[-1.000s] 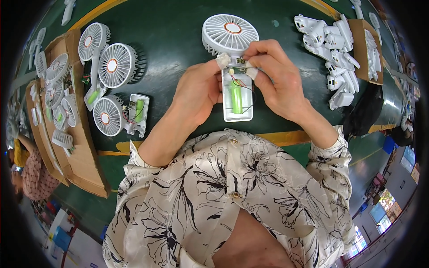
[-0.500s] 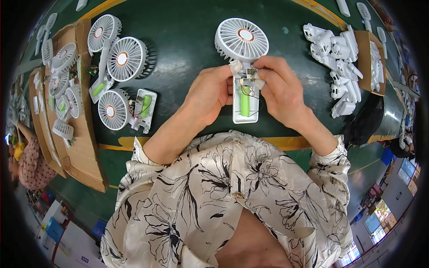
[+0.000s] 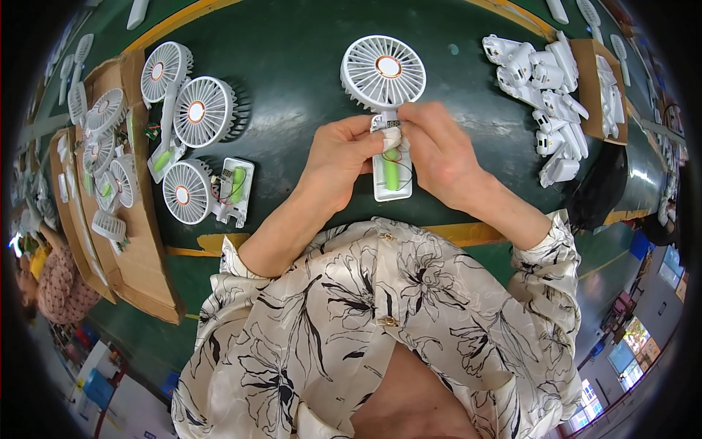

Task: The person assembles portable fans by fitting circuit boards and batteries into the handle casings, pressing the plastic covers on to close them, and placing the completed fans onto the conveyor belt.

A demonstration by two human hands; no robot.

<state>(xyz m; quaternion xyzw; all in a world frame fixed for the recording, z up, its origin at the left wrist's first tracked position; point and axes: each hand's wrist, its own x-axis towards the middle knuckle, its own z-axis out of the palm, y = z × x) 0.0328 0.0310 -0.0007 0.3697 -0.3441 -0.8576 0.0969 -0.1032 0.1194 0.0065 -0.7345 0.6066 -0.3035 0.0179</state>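
In front of me lies a white handheld fan [image 3: 365, 72] with its handle open, the round head pointing away. Inside the handle shell [image 3: 393, 195] are a green battery cell [image 3: 392, 175], thin wires and a small circuit board [image 3: 393, 124] with a display. My left hand [image 3: 329, 159] grips the handle from the left, its white-wrapped thumb pressed over the part just below the board. From the right, my right hand [image 3: 442, 150] pinches the handle near the neck with bent fingers. Its fingertips partly hide the board's right side.
At left are several more fans [image 3: 204, 111], one with an opened handle [image 3: 238, 186], beside a cardboard tray [image 3: 150, 271] holding fans. White plastic handle parts [image 3: 548, 77] are piled at right, next to a cardboard box [image 3: 589, 55] and a black bag [image 3: 603, 186].
My left thumb has moved from the neck down onto the inside of the handle. My right fingers have shifted up toward the neck. The view has moved slightly.
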